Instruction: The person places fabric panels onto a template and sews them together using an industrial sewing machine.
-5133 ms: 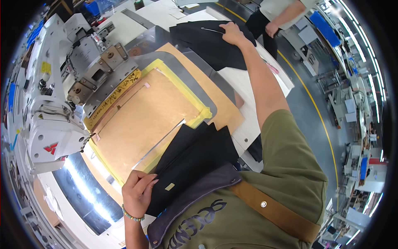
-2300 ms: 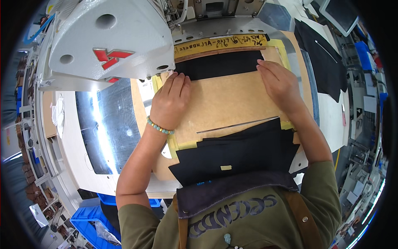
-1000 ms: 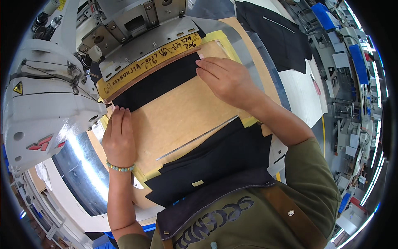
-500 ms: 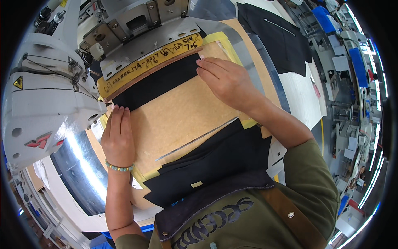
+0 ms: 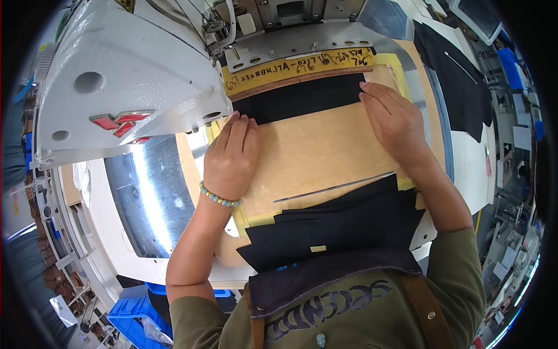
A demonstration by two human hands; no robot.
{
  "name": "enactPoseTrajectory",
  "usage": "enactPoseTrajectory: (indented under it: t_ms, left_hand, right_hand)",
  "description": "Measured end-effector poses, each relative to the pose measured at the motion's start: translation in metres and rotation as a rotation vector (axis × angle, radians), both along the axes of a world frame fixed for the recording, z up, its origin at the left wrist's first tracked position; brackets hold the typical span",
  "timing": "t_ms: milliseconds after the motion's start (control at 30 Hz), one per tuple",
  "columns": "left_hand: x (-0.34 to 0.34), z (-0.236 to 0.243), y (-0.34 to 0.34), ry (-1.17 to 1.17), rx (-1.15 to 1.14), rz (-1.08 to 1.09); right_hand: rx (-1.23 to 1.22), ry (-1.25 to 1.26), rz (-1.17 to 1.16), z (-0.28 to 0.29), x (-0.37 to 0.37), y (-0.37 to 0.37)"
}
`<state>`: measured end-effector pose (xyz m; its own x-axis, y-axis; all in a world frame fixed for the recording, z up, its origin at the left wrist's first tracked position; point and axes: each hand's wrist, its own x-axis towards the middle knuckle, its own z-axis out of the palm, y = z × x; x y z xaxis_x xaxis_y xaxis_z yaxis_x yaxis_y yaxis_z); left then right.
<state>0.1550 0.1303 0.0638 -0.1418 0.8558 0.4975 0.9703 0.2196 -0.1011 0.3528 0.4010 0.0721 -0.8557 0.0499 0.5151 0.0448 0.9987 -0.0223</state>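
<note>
A black fabric piece (image 5: 302, 99) lies along the far edge of a tan board (image 5: 314, 148). Its upper edge meets a yellow, hand-marked bar (image 5: 299, 70) with a brown lower edge. At the fabric's left corner, my left hand (image 5: 232, 160) has its fingers close together, tips on the cloth; the thumb is hidden. My right hand (image 5: 395, 119) pinches the right corner between thumb and fingers. The fabric looks flat and stretched between both hands. Several more black fabric pieces (image 5: 343, 215) are piled at the board's near edge, against my apron.
A white sewing machine head (image 5: 116, 81) stands close to my left hand and forearm. Beyond the bar is a metal clamp plate (image 5: 285, 46). Black fabric with a zipper (image 5: 456, 75) lies at the far right. A blue crate (image 5: 136, 314) sits low at the left.
The whole view has shifted, so the board, hands and bar appear farther right and the machine head larger. Both hands stay at the same corners of the fabric.
</note>
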Motion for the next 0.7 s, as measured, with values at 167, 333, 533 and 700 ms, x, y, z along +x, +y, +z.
enactPoseTrajectory:
  t_ms: [167, 333, 533, 700]
  left_hand:
    - [-0.0011, -0.0009, -0.0007, -0.014, 0.005, -0.003]
    - [-0.0033, -0.002, -0.0015, -0.02, -0.002, -0.002]
    - [-0.0019, -0.0047, -0.0047, -0.003, -0.015, 0.018]
    - [0.0002, -0.0034, -0.0037, -0.048, -0.018, 0.027]
  right_hand:
    - [-0.005, 0.01, -0.002, 0.0005, -0.0011, -0.0015]
    - [-0.013, 0.006, -0.006, 0.0004, -0.0011, -0.0006]
    - [0.023, 0.002, 0.017, 0.0001, 0.0002, 0.0001]
    - [0.019, 0.017, 0.027, -0.0007, 0.0051, 0.0013]
